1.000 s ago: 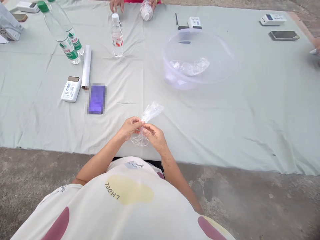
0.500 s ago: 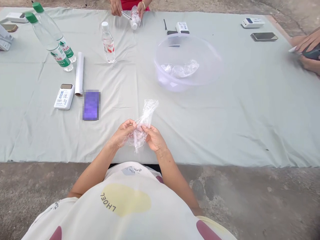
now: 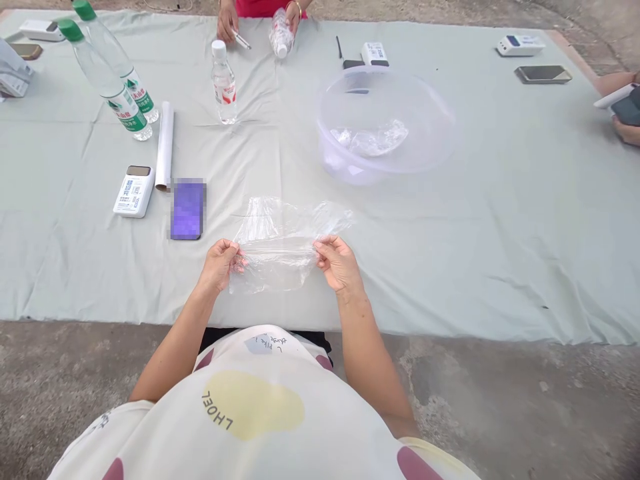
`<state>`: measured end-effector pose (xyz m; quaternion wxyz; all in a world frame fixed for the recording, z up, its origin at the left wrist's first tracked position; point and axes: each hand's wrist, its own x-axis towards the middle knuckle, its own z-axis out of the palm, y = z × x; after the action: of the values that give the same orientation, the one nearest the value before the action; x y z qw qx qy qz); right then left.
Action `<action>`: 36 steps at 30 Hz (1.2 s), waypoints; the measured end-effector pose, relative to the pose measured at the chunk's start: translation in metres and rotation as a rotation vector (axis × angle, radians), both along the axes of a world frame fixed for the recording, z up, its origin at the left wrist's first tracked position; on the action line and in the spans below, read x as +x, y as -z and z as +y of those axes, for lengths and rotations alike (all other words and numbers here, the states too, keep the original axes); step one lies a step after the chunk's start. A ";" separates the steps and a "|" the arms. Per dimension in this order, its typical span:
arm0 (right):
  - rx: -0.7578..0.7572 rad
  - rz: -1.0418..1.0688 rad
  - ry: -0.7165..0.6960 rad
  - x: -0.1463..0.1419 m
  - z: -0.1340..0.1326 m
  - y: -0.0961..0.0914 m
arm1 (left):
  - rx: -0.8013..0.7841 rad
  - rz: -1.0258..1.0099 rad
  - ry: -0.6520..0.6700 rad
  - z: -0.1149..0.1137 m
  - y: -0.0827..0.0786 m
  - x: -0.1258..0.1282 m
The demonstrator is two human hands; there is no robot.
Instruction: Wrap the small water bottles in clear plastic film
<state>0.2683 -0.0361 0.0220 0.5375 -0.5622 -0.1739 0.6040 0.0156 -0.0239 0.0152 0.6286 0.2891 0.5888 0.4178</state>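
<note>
A thin sheet of clear plastic wrap (image 3: 275,250) is stretched between my hands, low over the near edge of the cloth-covered table. My left hand (image 3: 220,263) pinches its left side, and my right hand (image 3: 339,261) pinches its right side. A taut fold runs straight across from thumb to thumb, while loose film spreads beyond and below it. Past my right hand stands a translucent bowl (image 3: 330,150) with crumpled clear film (image 3: 375,139) in it. A purple phone (image 3: 187,209), partly pixelated, lies beyond my left hand.
At left are a white roll (image 3: 165,147), a white boxy device (image 3: 134,191) and two green-capped bottles (image 3: 131,113). A white-capped bottle (image 3: 225,93) stands farther back. Across the table a person's hands hold a film-wrapped bottle (image 3: 281,33) and a pen-like tool (image 3: 241,39). Another phone (image 3: 543,74) lies right.
My hands have moved apart, and the bunched plastic wrap has opened into a wide sheet between them. The person opposite has drawn the pen-like tool away from the wrapped bottle.
</note>
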 end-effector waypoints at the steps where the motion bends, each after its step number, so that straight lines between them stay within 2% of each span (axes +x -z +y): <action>1: -0.003 -0.034 0.026 0.003 0.001 0.001 | 0.001 0.039 0.010 -0.001 0.001 -0.002; 4: -0.002 -0.171 0.071 0.011 0.004 0.004 | 0.029 0.243 0.067 -0.007 -0.001 -0.009; 6: -0.008 -0.275 0.041 0.012 0.005 0.005 | 0.127 0.520 0.067 -0.012 -0.007 -0.012; 8: -0.017 -0.348 -0.012 0.009 0.006 0.006 | 0.314 0.847 0.039 -0.015 -0.015 -0.011; 10: -0.013 -0.384 -0.051 0.003 0.008 0.006 | 0.546 1.076 0.108 -0.014 -0.022 -0.007; 11: -0.004 -0.391 -0.063 0.000 0.008 0.006 | 0.647 1.131 0.216 -0.012 -0.024 -0.004; 13: 0.022 -0.398 -0.077 -0.003 0.009 0.004 | 0.743 1.183 0.538 -0.005 -0.023 0.002; 15: 0.055 -0.434 -0.068 0.000 0.010 -0.001 | 0.667 1.239 0.831 0.003 -0.018 0.007; 16: 0.073 -0.476 -0.057 0.004 0.010 -0.006 | 0.598 1.274 0.924 0.006 -0.014 0.008; 18: 0.108 -0.592 -0.027 0.016 0.010 -0.018 | 0.490 1.331 1.010 0.010 -0.008 0.008; 20: 0.148 -0.701 0.019 0.031 0.013 -0.033 | 0.459 1.362 1.025 0.011 -0.004 0.007; 23: 0.227 -0.778 0.179 0.054 0.018 -0.049 | 0.450 1.398 0.999 0.009 -0.003 0.006; 26: 0.220 -0.808 0.312 0.065 0.019 -0.047 | 0.443 1.424 0.960 0.005 -0.003 0.006; 28: 0.099 -0.827 0.222 0.065 0.014 -0.035 | 0.438 1.433 0.934 0.004 -0.002 0.006; 30: -0.056 -0.827 0.001 0.057 0.006 -0.019 | 0.425 1.437 0.921 0.003 -0.001 0.006; 32: -0.117 -0.806 -0.209 0.043 -0.002 -0.004 | 0.408 1.436 0.923 0.003 -0.001 0.006; 34: -0.038 -0.779 -0.332 0.026 -0.006 0.006 | 0.394 1.431 0.933 0.003 -0.001 0.007; 36: 0.110 -0.729 -0.380 0.009 -0.004 0.010 | 0.382 1.427 0.940 0.003 -0.002 0.007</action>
<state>0.2777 -0.0401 0.0122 0.3489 -0.6676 -0.4856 0.4437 0.0227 -0.0205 0.0171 0.1581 0.7947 0.5814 -0.0740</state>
